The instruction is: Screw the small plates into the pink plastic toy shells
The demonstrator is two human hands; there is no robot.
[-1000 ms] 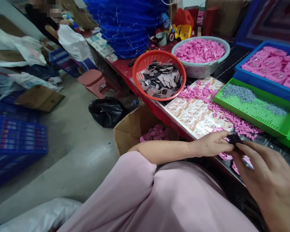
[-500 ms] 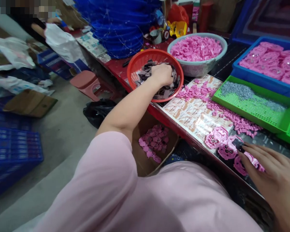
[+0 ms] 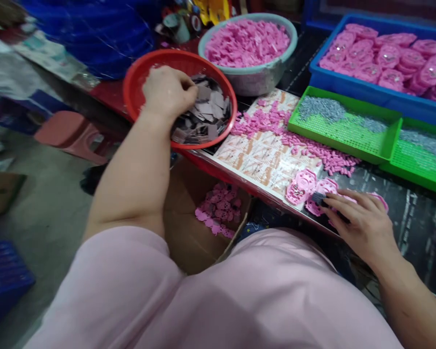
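Note:
My left hand (image 3: pixel 169 92) is over the red plastic basket (image 3: pixel 131 89), fingers curled together; whatever they hold is hidden. Small flat grey-brown squares (image 3: pixel 210 104) lie loose in that basket. My right hand (image 3: pixel 363 218), at the table's front edge, pinches a small dark grey square piece (image 3: pixel 318 197) between thumb and fingertips. It is against a pink plastic casing (image 3: pixel 327 185) in a row of several. Another pink casing (image 3: pixel 301 186) with shiny metal bits sits at the row's left end. My right fingers partly cover the other casings.
Behind are a grey-blue basin (image 3: pixel 249 80) of pink parts and a blue tray (image 3: pixel 321 77) of pink casings. Green trays (image 3: pixel 349 140) hold small metal pieces, with pink pegs (image 3: pixel 323 152) strewn beside them. Below the edge stands a cardboard box (image 3: pixel 185 237) with pink pieces.
The view has swung to the right and closer. My left hand has shifted to the left side within the basket. My right hand still pinches the dark square by the casings.

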